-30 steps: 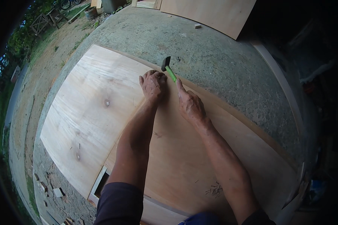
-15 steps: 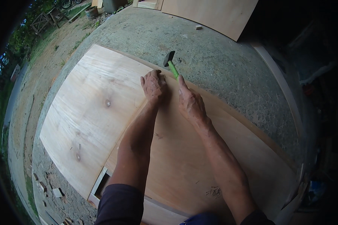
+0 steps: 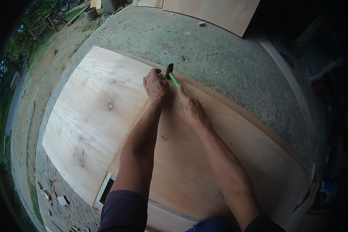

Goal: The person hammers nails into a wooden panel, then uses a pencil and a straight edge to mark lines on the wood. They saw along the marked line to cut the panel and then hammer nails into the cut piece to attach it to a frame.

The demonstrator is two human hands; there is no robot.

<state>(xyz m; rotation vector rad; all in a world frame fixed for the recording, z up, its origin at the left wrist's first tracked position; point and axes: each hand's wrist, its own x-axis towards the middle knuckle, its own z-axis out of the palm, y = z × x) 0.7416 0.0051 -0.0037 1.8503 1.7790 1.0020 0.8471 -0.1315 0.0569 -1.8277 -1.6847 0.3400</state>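
Observation:
My right hand [image 3: 192, 110] is wrapped round the bright green handle of a hammer [image 3: 173, 79], thumb laid along it. The dark hammer head is low, close to the far edge of the plywood and just right of my left hand [image 3: 157, 86]. That left hand rests on the seam between a pale plywood sheet [image 3: 92, 87] and a browner plywood sheet [image 3: 189, 162], its fingers curled and closed. Whatever its fingertips hold is hidden. Several loose nails [image 3: 219, 195] lie on the brown sheet beside my right forearm.
A narrow gap [image 3: 105, 190] shows in the frame by my left elbow. Wood offcuts [image 3: 62, 200] litter the rough concrete at lower left. Another plywood panel [image 3: 212, 14] lies at the far side, with a small wood block [image 3: 202, 24] before it. Dirt and grass run along the left.
The hammer head has come down toward the plywood edge, closer to my left hand. My right hand has shifted slightly left; my left hand stays at the seam.

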